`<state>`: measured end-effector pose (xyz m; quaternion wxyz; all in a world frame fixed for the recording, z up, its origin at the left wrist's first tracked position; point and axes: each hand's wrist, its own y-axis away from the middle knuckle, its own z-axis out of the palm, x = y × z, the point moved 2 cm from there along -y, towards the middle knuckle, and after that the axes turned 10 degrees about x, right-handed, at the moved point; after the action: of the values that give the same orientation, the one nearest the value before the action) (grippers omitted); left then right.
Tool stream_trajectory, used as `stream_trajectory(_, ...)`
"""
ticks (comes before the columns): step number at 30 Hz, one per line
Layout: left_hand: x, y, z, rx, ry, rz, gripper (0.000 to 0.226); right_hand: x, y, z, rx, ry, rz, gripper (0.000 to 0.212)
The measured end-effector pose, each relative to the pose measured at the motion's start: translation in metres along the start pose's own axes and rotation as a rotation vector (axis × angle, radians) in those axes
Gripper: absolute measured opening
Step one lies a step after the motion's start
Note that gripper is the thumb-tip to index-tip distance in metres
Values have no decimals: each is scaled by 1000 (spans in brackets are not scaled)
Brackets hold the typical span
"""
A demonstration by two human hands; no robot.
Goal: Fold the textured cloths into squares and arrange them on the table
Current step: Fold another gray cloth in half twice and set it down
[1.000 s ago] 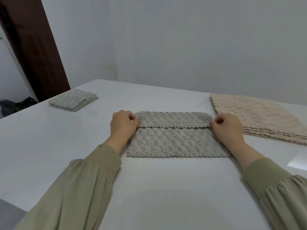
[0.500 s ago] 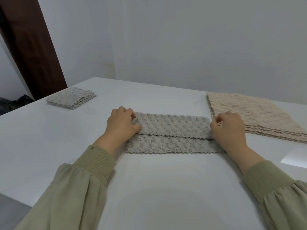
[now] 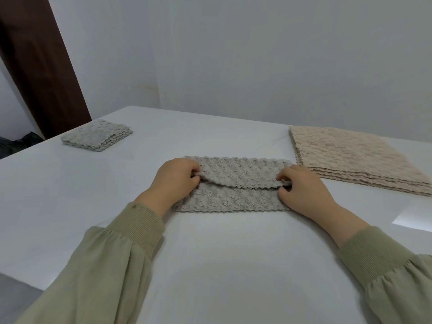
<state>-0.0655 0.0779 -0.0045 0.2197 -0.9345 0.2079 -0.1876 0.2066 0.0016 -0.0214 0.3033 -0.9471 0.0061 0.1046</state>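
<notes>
Movement since the frame 1 s before shows mainly at the grey cloth. Its folded-over upper layer now reaches closer to the near edge of the table, and the 2 hands sit nearer each other, the right one having come inward from the cloth's right end.

Near the far left corner of the table lies a small folded grey stack, square, with scalloped edges, unmoved and well apart from the hands. At the middle of the table the grey cloth lies as a long band, folded lengthwise. The left hand is curled at its left end, pinching the upper layer's free edge and covering that end. The right hand pinches the same edge near the right end, its palm over the lower layer. Between the 2 pinches the edge is raised slightly off the layer below and sags in the middle. The cloth is nubby, with a raised bobble pattern and zigzag edges. Just beside its far right corner, toward the table's right edge, sits a beige stack of larger unfolded cloths of the same texture, also unmoved.

The table is smooth and white; both sleeves are olive with ribbed cuffs.
</notes>
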Motion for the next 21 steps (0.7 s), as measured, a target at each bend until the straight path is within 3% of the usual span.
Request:
stream_trajectory(5,13,7,-17,295,136,61,10,6,-1,-16,324,-107,148,14)
stream_trajectory(8,21,19,-22,289,207,148,6,6,6,-25,427,-115,132,14)
stream_trajectory(13,6,36,-15,-127,113,144,13,7,24,-25,225,-65,109,15)
stream_trajectory(16,0,40,-18,-129,147,75,18,10,33,-24,101,-57,179,18)
stream_trajectory(21,-7,41,-28,-39,87,-154,20,13,37,-36,140,-47,311,13)
